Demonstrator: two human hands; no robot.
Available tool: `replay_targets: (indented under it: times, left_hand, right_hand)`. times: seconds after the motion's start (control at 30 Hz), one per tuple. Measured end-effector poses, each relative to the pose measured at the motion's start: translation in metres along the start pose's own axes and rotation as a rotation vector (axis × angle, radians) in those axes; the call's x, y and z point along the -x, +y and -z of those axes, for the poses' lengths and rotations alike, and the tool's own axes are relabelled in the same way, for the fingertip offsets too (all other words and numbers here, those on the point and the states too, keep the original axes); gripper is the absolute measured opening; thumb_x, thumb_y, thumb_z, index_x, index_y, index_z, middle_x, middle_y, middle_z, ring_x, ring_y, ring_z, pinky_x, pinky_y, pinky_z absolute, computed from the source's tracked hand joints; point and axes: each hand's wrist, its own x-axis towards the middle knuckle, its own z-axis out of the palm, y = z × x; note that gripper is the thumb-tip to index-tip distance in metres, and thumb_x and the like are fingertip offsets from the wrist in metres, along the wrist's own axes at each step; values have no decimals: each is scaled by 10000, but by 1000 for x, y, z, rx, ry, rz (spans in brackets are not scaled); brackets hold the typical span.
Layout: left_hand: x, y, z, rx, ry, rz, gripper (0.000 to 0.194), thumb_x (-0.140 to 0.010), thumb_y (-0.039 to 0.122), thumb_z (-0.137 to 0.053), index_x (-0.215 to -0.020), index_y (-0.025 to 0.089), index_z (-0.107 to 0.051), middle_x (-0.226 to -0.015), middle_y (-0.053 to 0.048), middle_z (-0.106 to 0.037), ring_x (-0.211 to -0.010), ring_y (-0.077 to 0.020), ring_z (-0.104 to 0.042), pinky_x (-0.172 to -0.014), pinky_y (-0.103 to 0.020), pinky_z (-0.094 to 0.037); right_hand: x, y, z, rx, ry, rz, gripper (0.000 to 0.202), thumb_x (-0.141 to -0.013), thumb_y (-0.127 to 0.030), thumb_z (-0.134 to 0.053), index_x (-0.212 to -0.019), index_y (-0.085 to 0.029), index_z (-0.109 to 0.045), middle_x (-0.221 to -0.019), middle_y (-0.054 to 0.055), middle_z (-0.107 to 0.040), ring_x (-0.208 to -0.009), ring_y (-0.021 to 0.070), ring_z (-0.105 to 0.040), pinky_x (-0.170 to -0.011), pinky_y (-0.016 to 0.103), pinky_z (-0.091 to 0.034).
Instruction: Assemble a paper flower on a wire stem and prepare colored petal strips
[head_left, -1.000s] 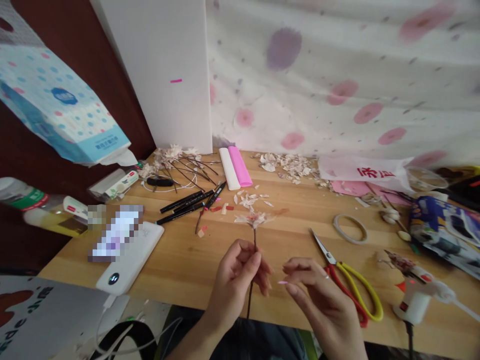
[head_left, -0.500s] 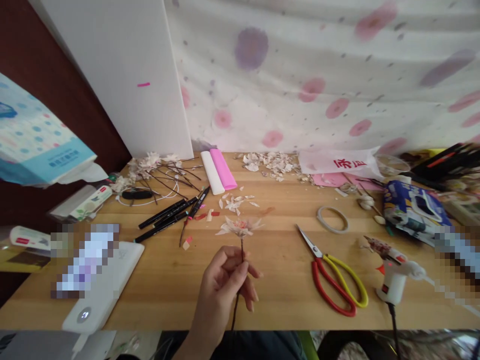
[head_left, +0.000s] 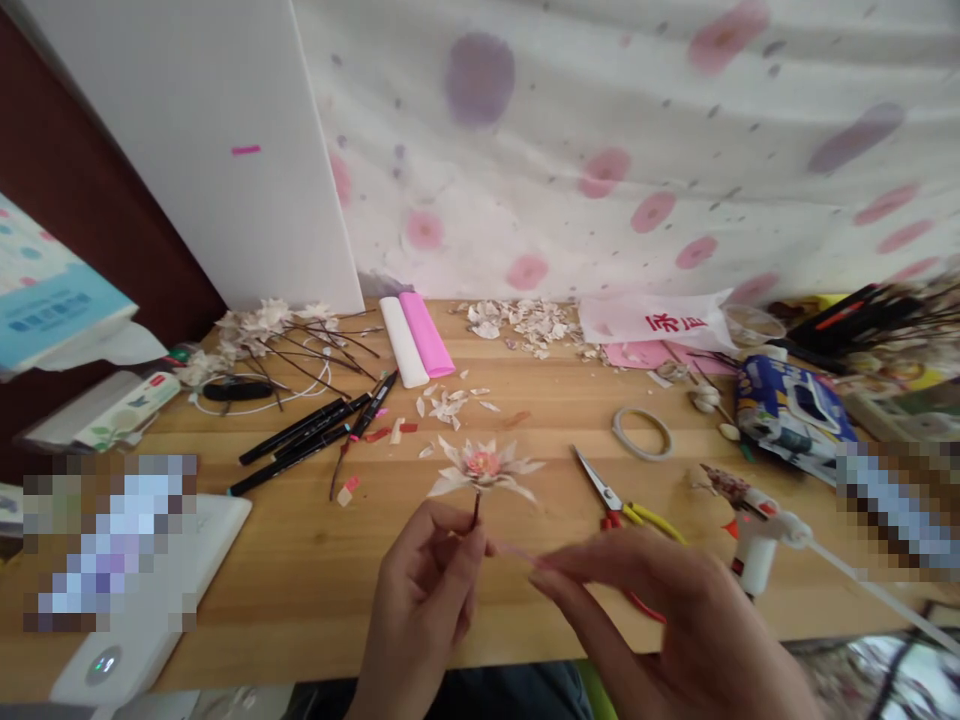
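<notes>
My left hand (head_left: 424,590) pinches the dark stem of a handmade flower (head_left: 486,468) just below its bloom. Pale, pointed petals surround a pink centre, and the bloom faces up. Close by on the right, my right hand (head_left: 660,590) has thumb and forefinger closed on a thin, pale pink strip (head_left: 517,552), which reaches across to the left fingertips. How the strip meets the stem is hidden. Scissors (head_left: 604,490) with red and yellow handles lie behind my right hand, partly covered by it.
A glue gun (head_left: 754,540) and a tape roll (head_left: 643,433) are on the right. Black markers (head_left: 315,432), a power bank (head_left: 165,590) and finished flowers (head_left: 259,325) occupy the left. Pink and white crepe rolls (head_left: 426,335) and loose petals (head_left: 525,325) lie at the back.
My right hand has come in from the right with the pink strip between its fingers. The flower now tilts more toward me, showing its centre. The view has shifted slightly right.
</notes>
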Motion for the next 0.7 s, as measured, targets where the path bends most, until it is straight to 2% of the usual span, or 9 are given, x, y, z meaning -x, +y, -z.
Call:
replay_targets:
  times: [0.07,0.17,0.3,0.53,0.6,0.7]
  left_hand:
    - [3,1,-3,-58,32,11,434,-760,582,-776,-835,181,-628,-514,80,-482,-376,-27,-356,-359,-118,-258]
    - [5,0,-5,-128,31,6,385,-789,555,-757,-868,193,-653,-519,85,-474,-365,-41,-413,-352,-128,-311]
    - [2,-3,-3,-204,-15,-47,297,-851,492,-714,-872,203,-650,-553,75,-497,-385,-62,-487,-367,-142,-400]
    - [-2,-2,-5,-286,-8,-145,186,-862,387,-703,-866,204,-670,-545,60,-549,-417,-89,-570,-415,-155,-470]
    - [-2,-2,-6,-297,-8,-150,158,-856,359,-708,-888,207,-678,-549,45,-597,-451,-109,-608,-451,-170,-503]
    - [-1,-4,-7,-285,11,-156,191,-842,325,-729,-988,222,-662,-713,4,-713,-521,-130,-663,-506,-202,-552]
  right_hand:
    - [-2,-2,-17,-97,99,-134,210,-850,-241,-779,-926,-292,-591,-748,-49,-731,-648,151,-734,-563,208,-596]
    - [0,3,-32,-102,145,-209,263,-822,-241,-811,-931,-284,-576,-747,-68,-726,-662,126,-732,-597,190,-574]
    - [2,11,-34,-92,152,-252,283,-818,-224,-812,-947,-275,-566,-768,-70,-715,-698,121,-725,-623,198,-556]
    - [3,16,-37,-108,216,-270,275,-802,-190,-814,-927,-255,-578,-764,-41,-687,-701,146,-702,-606,237,-555]
    - [3,16,-37,-124,213,-294,274,-798,-190,-816,-915,-256,-577,-760,-41,-685,-694,145,-695,-603,236,-555]
    - [3,16,-37,-130,218,-312,273,-794,-191,-820,-901,-254,-577,-752,-51,-676,-680,132,-678,-610,228,-549]
